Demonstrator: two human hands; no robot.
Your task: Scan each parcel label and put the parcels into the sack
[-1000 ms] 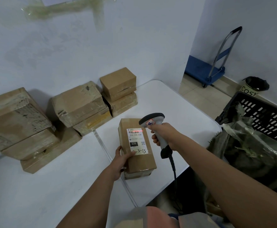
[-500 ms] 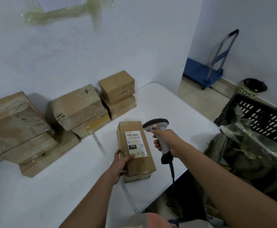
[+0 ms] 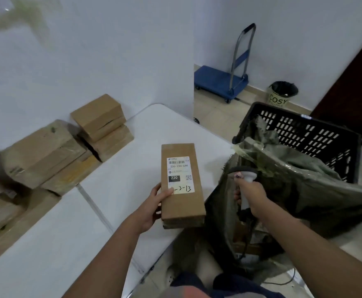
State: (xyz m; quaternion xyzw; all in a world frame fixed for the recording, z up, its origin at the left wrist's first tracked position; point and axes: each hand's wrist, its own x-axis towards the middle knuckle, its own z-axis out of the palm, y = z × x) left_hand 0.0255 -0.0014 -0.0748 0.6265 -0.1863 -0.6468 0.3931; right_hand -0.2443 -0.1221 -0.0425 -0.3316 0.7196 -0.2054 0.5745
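Both arms reach forward; left hand fingers grip, right hand fingers curled tight.

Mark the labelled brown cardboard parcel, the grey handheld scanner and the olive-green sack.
labelled brown cardboard parcel (image 3: 182, 203): head view, bare top face.
grey handheld scanner (image 3: 248, 176): head view, its head.
olive-green sack (image 3: 317, 190): head view, upper fabric.

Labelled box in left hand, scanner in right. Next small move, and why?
Probably carry the labelled brown cardboard box rightward over the open grey-green sack and let it drop in. The left hand grips the box at the white table's edge, and the right hand holds the grey handheld scanner over the sack mouth, pointing away from the label.
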